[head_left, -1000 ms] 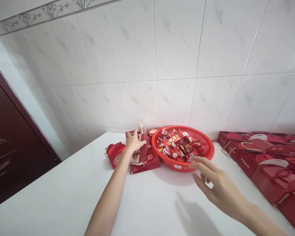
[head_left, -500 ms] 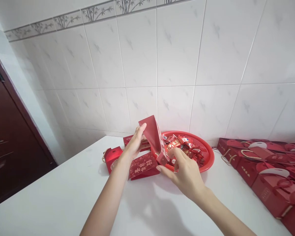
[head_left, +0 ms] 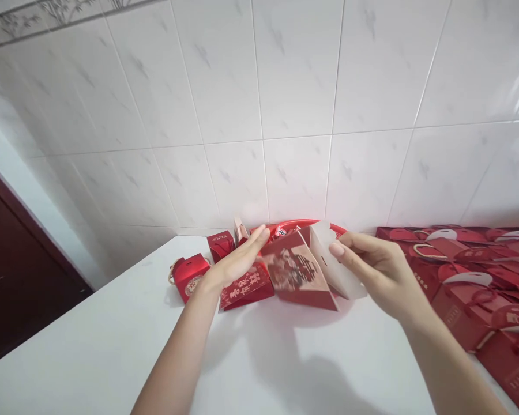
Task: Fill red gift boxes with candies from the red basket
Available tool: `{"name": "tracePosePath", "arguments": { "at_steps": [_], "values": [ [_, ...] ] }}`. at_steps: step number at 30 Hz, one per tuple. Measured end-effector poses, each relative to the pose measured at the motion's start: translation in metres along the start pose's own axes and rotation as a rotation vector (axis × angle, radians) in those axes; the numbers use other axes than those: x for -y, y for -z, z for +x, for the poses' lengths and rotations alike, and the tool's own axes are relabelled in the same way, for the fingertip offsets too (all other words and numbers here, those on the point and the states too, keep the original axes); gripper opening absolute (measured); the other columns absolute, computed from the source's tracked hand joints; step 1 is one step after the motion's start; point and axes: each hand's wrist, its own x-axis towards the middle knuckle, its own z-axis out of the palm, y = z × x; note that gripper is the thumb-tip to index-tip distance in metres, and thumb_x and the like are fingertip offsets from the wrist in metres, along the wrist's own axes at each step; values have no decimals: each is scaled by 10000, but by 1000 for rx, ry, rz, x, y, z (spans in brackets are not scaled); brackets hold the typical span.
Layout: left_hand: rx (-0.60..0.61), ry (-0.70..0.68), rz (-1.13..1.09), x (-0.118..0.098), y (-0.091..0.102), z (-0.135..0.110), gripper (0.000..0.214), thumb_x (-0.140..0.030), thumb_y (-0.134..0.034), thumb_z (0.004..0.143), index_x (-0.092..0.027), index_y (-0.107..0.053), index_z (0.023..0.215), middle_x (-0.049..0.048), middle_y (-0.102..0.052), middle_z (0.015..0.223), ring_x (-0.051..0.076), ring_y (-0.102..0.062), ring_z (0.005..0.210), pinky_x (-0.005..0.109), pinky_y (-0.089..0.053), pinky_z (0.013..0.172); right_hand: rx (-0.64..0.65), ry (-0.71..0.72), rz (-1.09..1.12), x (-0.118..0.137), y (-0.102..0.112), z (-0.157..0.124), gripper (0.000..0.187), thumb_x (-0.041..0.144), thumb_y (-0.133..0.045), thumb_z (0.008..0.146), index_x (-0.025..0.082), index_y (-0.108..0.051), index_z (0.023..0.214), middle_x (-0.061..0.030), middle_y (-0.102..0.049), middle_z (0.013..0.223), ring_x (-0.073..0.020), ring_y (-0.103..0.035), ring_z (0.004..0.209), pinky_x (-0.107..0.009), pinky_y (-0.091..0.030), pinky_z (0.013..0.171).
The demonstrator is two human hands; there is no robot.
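A red paper gift box (head_left: 296,274) with pale printed characters is tilted in front of the candy basket, its white-lined flap (head_left: 333,262) folded out to the right. Thumb and fingers of my right hand (head_left: 374,268) are closed on that flap. My left hand (head_left: 240,259) has its fingers stretched out straight, at the box's left end; whether it presses on the box I cannot tell. Below it lies a second red box (head_left: 248,288) with gold lettering. The red plastic basket (head_left: 305,222) of wrapped candies (head_left: 281,231) is mostly hidden behind the held box.
A small red box with a cord handle (head_left: 191,276) and another small red box (head_left: 220,246) stand at the left. Rows of red gift boxes (head_left: 462,288) fill the right side of the white table (head_left: 112,351). A tiled wall (head_left: 294,178) rises behind.
The box has turned and come lower, so its printed side and white-lined flap now show. My right hand moved right onto the flap; my left hand's fingers straightened. The view tilted slightly.
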Motion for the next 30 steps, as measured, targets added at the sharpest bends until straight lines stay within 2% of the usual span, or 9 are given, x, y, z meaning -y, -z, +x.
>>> {"name": "tracePosePath", "arguments": {
  "at_steps": [3,5,7,9,12,16,22,27,30],
  "values": [
    [-23,-100,51,-3,-7,-4,627,-689,-463,896,-298,-553,1379,81,-512,1486,304,-539,1298,457,-424,1087,192,-113,-95,-1,15,1,453,472,-511,951,192,-402,613,33,-335,580,-88,-309,526,-246,-225,473],
    [-8,-268,50,-10,-15,-8,510,-610,-500,917,-269,-647,1266,70,-580,1414,293,-517,1316,445,-396,1116,338,-141,-156,-3,17,1,458,452,-493,957,191,-364,604,37,-322,578,-84,-298,529,-241,-222,480],
    [50,-403,107,-16,-25,-14,369,-525,-566,910,-249,-728,1094,60,-616,1353,285,-511,1315,435,-391,1118,468,-166,-210,-5,13,1,453,412,-483,962,187,-333,599,47,-299,556,-76,-259,514,-239,-205,482],
    [149,-449,213,-19,-35,-19,270,-461,-608,900,-241,-755,950,51,-618,1328,271,-525,1290,413,-412,1091,537,-173,-274,-9,8,2,448,378,-492,957,180,-327,591,56,-282,537,-68,-215,501,-247,-175,483],
    [286,-407,318,-17,-47,-21,215,-414,-641,886,-228,-745,855,44,-648,1247,225,-618,1124,359,-479,975,579,-149,-377,-17,3,3,446,360,-520,946,171,-343,582,55,-304,539,-64,-214,504,-259,-160,491],
    [415,-342,352,-11,-51,-16,129,-337,-699,841,-222,-731,890,11,-715,997,176,-653,915,303,-494,842,695,-180,-400,-29,7,6,383,370,-510,951,175,-421,634,47,-405,570,-66,-286,504,-254,-183,482],
    [495,-256,334,-7,-52,-9,170,-339,-639,871,-200,-733,843,3,-704,851,152,-605,782,266,-446,720,831,-162,-270,-40,20,13,336,298,-464,954,181,-417,642,57,-327,568,-77,-267,519,-242,-204,492],
    [587,-121,217,0,-54,1,263,-431,-677,827,-180,-743,780,2,-655,712,144,-540,679,258,-387,630,956,-197,-83,-54,18,18,356,382,-459,946,188,-432,648,49,-329,605,-83,-285,546,-225,-232,484],
    [607,-80,134,6,-56,9,267,-423,-700,807,-168,-743,742,1,-626,673,136,-516,669,256,-382,636,972,-225,-39,-62,16,19,367,400,-471,942,184,-436,647,48,-325,618,-78,-290,549,-217,-230,473]
  ]
}}
